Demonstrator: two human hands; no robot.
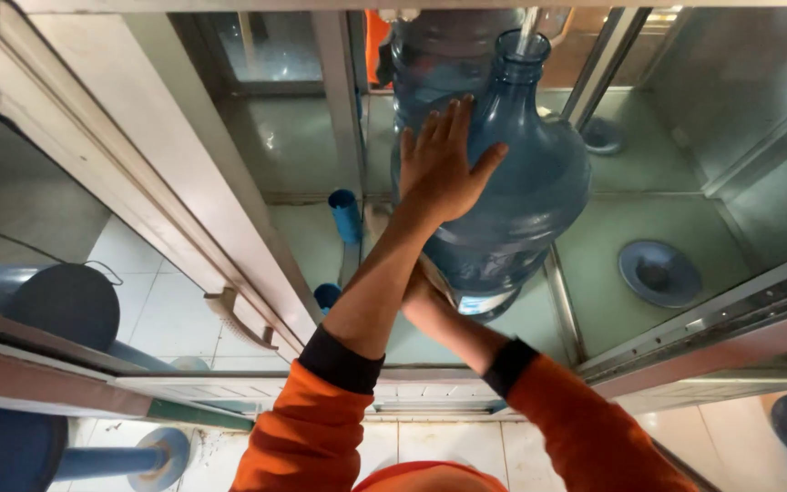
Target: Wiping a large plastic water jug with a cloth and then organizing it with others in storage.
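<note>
A large translucent blue water jug [526, 196] leans inside a glass-and-metal cabinet, its neck up under a thin white spout [527, 25]. My left hand [444, 169] lies flat on the jug's shoulder with fingers spread and thumb to the right. My right hand [416, 290] reaches to the jug's base and is mostly hidden behind my left forearm. Both arms wear orange sleeves with black cuffs. A second blue jug [430, 55] stands just behind the first.
Two round blue jug seats [659, 271] [603, 135] sit on the cabinet floor to the right. Small blue cylinders [346, 214] [326, 294] stand left of the jug. The open cabinet door with its handle [240, 321] hangs at left, above blue stools [66, 301].
</note>
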